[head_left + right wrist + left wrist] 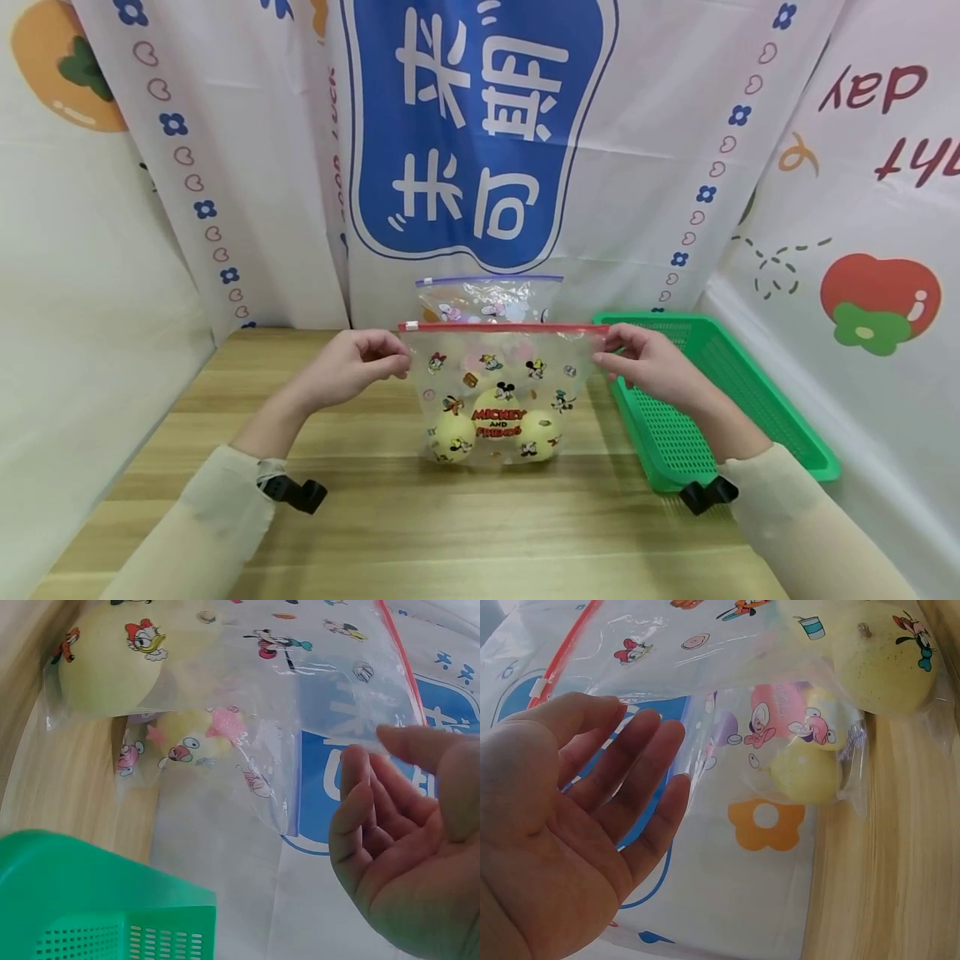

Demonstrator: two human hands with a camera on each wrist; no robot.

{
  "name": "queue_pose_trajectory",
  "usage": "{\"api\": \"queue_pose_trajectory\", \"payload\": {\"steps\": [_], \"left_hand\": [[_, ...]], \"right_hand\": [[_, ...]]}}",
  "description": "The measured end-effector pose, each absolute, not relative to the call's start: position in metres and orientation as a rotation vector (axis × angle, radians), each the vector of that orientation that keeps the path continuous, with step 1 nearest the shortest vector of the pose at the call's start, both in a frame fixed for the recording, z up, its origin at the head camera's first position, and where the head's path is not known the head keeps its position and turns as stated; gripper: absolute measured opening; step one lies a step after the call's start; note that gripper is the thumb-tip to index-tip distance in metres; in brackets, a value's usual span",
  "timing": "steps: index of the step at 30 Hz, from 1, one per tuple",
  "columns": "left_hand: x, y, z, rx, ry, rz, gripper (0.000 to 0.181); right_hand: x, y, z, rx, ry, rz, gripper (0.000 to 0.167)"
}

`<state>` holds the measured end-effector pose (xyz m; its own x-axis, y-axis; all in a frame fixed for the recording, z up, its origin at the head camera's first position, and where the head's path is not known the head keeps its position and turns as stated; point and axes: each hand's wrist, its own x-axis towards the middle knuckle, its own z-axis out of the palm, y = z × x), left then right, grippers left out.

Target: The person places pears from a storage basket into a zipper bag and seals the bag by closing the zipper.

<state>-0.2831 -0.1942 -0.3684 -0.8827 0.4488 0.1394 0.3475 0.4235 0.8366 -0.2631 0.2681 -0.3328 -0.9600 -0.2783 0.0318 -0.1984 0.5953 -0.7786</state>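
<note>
A clear zip bag with a red slider strip (498, 350) stands upright on the table, printed with cartoon figures. Several pale yellow pears (885, 660) lie in its bottom. At the bag's upper left edge, just below the strip, my left hand (356, 367) pinches the plastic between thumb and index finger, its other fingers loosely bent. My right hand (652, 362) pinches the upper right edge by the strip's end. The white slider (411, 326) sits at the strip's left end.
Behind it stands a second clear zip bag with a purple strip (487, 292), also holding pale yellow fruit (806, 774). A green perforated basket (780, 400) is at the right on the wooden table (360, 533). Printed white cloth (285, 167) hangs behind.
</note>
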Motion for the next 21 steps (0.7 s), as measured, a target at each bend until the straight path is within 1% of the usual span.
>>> {"api": "queue_pose_trajectory", "payload": {"steps": [7,11,15,21], "left_hand": [[-0.289,-0.192,-0.368,0.719,2.501,1.501,0.017],[-0.299,-0.186,-0.364,0.66,2.502,1.524,0.021],[-0.314,-0.179,-0.364,0.508,2.505,1.554,0.025],[-0.337,-0.165,-0.373,0.245,2.512,1.596,0.029]], "right_hand": [[-0.266,0.265,-0.327,-0.383,2.76,-1.324,0.025],[-0.275,0.266,-0.323,-0.319,2.759,-1.293,0.028],[-0.295,0.262,-0.325,-0.222,2.762,-1.226,0.03],[-0.331,0.249,-0.33,-0.1,2.773,-1.161,0.031]]}}
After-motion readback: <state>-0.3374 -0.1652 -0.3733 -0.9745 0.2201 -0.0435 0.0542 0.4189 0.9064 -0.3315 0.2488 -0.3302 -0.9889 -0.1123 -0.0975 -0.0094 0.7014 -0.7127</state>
